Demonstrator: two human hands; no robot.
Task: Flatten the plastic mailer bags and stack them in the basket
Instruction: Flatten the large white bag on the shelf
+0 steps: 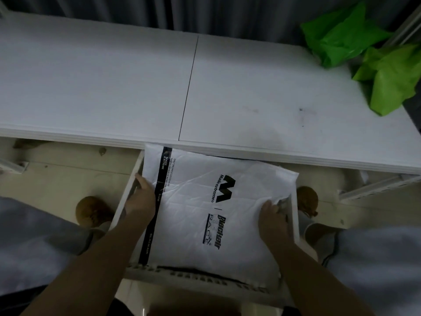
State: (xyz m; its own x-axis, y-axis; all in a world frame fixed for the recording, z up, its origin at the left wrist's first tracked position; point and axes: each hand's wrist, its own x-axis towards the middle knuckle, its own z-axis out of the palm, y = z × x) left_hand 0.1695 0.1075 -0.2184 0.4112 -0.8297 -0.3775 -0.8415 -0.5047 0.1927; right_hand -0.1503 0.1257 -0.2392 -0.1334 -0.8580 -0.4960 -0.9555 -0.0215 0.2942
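Observation:
A white mailer bag [196, 215] with black print lies flat on top of a white perforated basket [200, 278] on the floor, below the table's front edge. My left hand [141, 197] holds the bag's left edge beside its black strip, at the basket's left wall. My right hand [272, 217] grips the bag's right edge, fingers curled over it by the basket's right wall. Crumpled green mailer bags [364, 53] lie at the table's far right corner.
A white table [114, 87] fills the upper half, with a seam down its middle. A grey curtain hangs behind it. My knees in grey cloth and brown shoes [91, 212] flank the basket on a pale wooden floor.

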